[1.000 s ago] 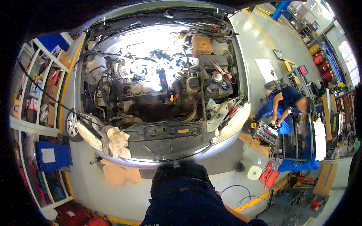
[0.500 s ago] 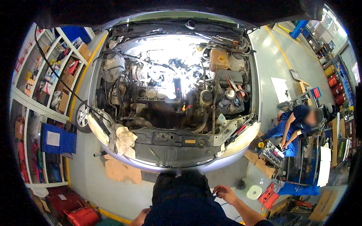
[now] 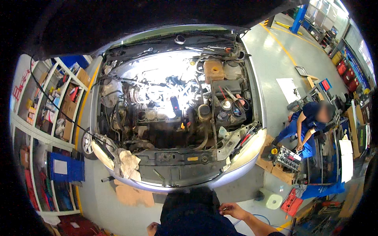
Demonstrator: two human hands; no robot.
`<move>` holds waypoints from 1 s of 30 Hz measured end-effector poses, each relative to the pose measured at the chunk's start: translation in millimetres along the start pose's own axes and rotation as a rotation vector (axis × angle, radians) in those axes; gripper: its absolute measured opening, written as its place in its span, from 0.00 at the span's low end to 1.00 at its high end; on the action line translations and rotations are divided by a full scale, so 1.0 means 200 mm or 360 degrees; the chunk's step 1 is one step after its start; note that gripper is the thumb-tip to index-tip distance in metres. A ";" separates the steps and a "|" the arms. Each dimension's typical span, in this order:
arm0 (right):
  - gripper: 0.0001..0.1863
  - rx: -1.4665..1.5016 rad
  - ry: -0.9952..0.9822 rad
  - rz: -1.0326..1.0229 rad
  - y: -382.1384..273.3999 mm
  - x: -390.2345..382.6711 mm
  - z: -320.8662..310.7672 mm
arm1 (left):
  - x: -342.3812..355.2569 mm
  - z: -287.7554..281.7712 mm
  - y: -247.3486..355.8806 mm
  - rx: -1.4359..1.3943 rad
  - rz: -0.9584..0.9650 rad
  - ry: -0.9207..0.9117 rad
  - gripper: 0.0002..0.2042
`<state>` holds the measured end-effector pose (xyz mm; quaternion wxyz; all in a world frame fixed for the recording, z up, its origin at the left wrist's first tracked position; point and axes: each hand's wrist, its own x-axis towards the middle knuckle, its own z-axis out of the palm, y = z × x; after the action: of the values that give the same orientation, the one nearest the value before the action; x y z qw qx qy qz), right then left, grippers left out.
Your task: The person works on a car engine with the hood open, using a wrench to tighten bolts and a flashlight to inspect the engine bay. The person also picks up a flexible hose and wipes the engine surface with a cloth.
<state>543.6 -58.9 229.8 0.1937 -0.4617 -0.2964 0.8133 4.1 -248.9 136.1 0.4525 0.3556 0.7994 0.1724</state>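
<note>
Bumper (image 3: pixel 236 176), curved and silvery, is lying ahead, nearer the bare right hand (image 3: pixel 235 211) than the bare left hand (image 3: pixel 152 229), each grip's hold I can't tell.

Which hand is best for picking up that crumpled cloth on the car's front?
Probably the left hand: it's on the same side as the cloth and looks nearer. The right hand is farther across, on the other side.

Shows green lettering (image 3: pixel 361 137) on a black box (image 3: pixel 366 131) at the far right, running upright along its face. Also shows a yellowish label (image 3: pixel 192 159) on the car's front crosspiece (image 3: pixel 155 157) and a white sheet (image 3: pixel 60 166) on the blue panel (image 3: pixel 75 167) at left, too small to read.
</note>
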 end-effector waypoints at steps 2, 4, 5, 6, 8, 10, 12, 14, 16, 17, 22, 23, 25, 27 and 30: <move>0.09 0.0127 0.0092 -0.0060 0.01 0.00 0.01 | 0.07 -0.03 -0.03 -0.0052 -0.0120 0.0046 0.19; 0.09 0.0157 0.0159 -0.0096 0.04 0.02 0.03 | 0.16 -0.11 -0.03 -0.0144 -0.0309 0.0086 0.17; 0.09 0.0138 0.0258 -0.0123 0.06 0.01 0.01 | 0.30 -0.10 0.02 -0.0180 -0.0372 0.0043 0.17; 0.08 0.0113 0.0318 -0.0133 0.08 0.00 0.00 | 0.37 -0.12 0.06 -0.0222 -0.0461 0.0035 0.18; 0.09 0.0317 0.0430 -0.0172 -0.01 0.04 -0.01 | 0.46 -0.12 0.17 -0.0019 -0.0383 -0.0300 0.16; 0.09 0.0509 0.0601 -0.0262 0.00 0.07 -0.03 | 0.40 -0.08 0.49 0.0035 -0.0112 -0.0617 0.17; 0.08 0.0244 0.1059 -0.0243 -0.13 0.16 -0.05 | 0.32 -0.13 0.87 -0.0348 0.0078 -0.0557 0.17; 0.08 0.0580 0.1181 -0.0193 -0.09 0.33 -0.11 | 0.35 -0.12 1.00 -0.0112 0.0250 -0.0850 0.19; 0.09 0.0319 0.1031 0.0015 0.03 0.35 -0.06 | 0.36 -0.09 1.07 0.0518 0.0533 -0.0909 0.20; 0.09 0.0076 0.0913 0.0082 0.21 0.35 -0.06 | 0.32 -0.04 1.25 0.0751 0.0598 -0.0854 0.20; 0.10 -0.0153 0.1047 0.0051 0.63 0.34 0.13 | 0.61 -0.04 1.30 0.0819 0.0855 -0.0527 0.16; 0.10 -0.0076 0.1093 -0.0004 0.65 0.34 0.18 | 0.72 -0.02 1.29 0.0517 0.0844 -0.0359 0.16; 0.10 0.0199 0.1080 -0.0069 0.66 0.32 0.29 | 0.95 0.04 1.42 0.0344 0.1025 -0.0237 0.13; 0.11 -0.0039 0.1272 -0.0169 0.81 0.31 0.50 | 1.14 0.09 1.39 0.0698 0.1148 -0.0685 0.13; 0.12 -0.0368 0.1553 -0.0011 1.06 0.23 0.81 | 0.98 0.19 1.56 0.1304 0.1229 -0.1414 0.15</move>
<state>371.3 -240.0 125.2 0.2600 -0.8057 -0.2610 0.4639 99.1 106.1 183.3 0.4720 0.7910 0.3572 -0.1549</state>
